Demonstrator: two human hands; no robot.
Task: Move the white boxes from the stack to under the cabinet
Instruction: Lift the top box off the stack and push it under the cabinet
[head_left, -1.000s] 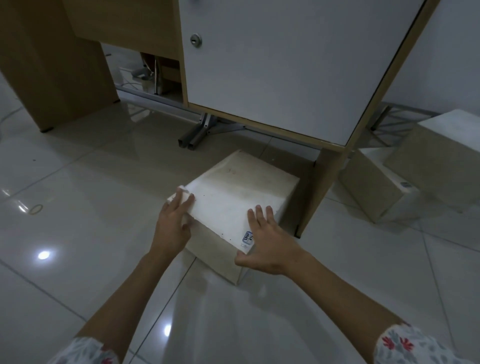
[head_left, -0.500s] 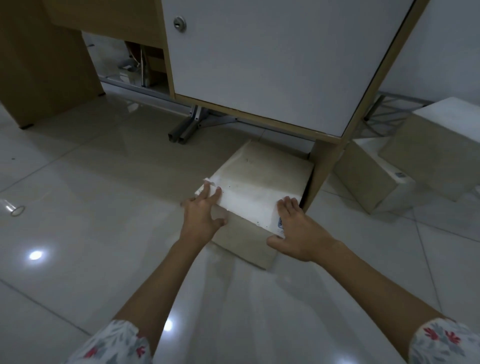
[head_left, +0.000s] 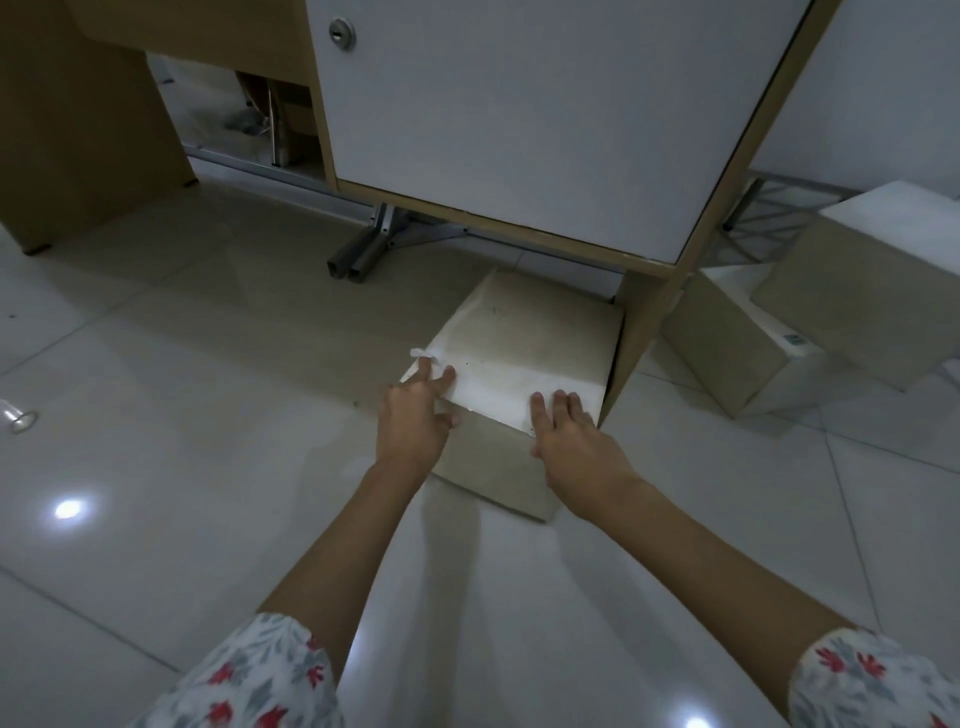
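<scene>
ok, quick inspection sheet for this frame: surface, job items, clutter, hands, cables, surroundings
Surface: glossy tiled floor, lamp glare on it.
Job's things: white box on the floor, far end under the cabinet, near end sticking out; two more boxes right of the cabinet's side panel.
Clutter: small ring-shaped object at left.
Hands: left hand and right hand flat on the box's near edge.
Cables: nothing seen clearly.
Surroundings: metal frame legs, wooden desk panel.

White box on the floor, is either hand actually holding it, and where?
Neither grips it. The left hand and right hand press straight fingers on the near top edge of the white box.
</scene>
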